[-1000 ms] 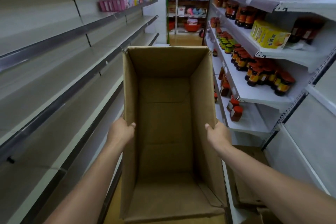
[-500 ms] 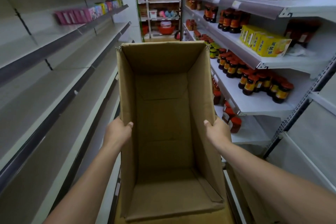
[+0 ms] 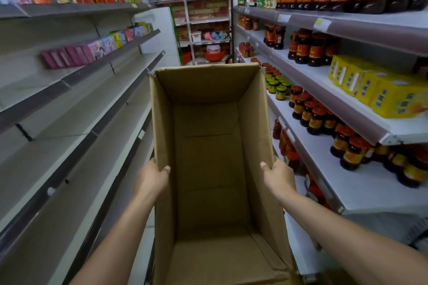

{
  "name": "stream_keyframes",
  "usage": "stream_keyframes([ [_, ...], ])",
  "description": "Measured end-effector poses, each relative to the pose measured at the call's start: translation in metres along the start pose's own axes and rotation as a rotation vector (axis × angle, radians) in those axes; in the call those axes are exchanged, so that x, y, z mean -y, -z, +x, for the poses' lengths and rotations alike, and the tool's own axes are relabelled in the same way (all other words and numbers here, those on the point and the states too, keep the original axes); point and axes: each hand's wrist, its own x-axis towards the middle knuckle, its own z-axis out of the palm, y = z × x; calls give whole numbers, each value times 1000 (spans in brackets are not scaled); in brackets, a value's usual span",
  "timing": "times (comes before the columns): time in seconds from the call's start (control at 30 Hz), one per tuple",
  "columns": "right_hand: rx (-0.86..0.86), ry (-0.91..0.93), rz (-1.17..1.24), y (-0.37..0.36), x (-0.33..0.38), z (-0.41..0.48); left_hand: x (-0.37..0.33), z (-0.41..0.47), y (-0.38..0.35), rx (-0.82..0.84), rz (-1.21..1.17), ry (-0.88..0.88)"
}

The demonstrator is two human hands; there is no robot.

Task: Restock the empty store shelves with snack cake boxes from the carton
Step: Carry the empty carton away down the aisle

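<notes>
Carton: the carton (image 3: 208, 169) is held up in the aisle between the two runs of shelving, its open mouth turned toward the person. I can see no snack cake boxes inside.
Left grip: the left hand (image 3: 151, 178) is clamped on the carton's left wall, thumb hooked over the edge to the inside.
Right grip: the right hand (image 3: 279, 177) is clamped on the right wall the same way.
Handling: I'd judge it light with nothing in it. The walls are thin cardboard and will likely flex if squeezed, so holding both side walls near the rim suits it. The loose bottom flaps look weak.
Bare shelves: the shelves (image 3: 58, 169) on the left are mostly bare. Only a row of pink boxes (image 3: 67, 56) stands on a higher one.
In the way: the jars (image 3: 310, 118) sit close by the carton's right wall, and the yellow boxes (image 3: 379, 92) are above them. A swing to that side could knock glass.
</notes>
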Motion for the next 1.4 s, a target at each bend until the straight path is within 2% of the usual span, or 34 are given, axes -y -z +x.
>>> stream_keyframes([
  [0.4,-9,33,-44,-23,59,170,-72,154,-58,-6,-16,14],
  [0.63,-25,10,-16,-64,89,266,-98,266,-93,19,10,41],
  [1.03,-77,-17,-56,-154,183,481,-167,516,-137,51,21,8],
  [1.4,-116,-9,-13,-204,252,613,-219,662,-155,65,-32,-26],
])
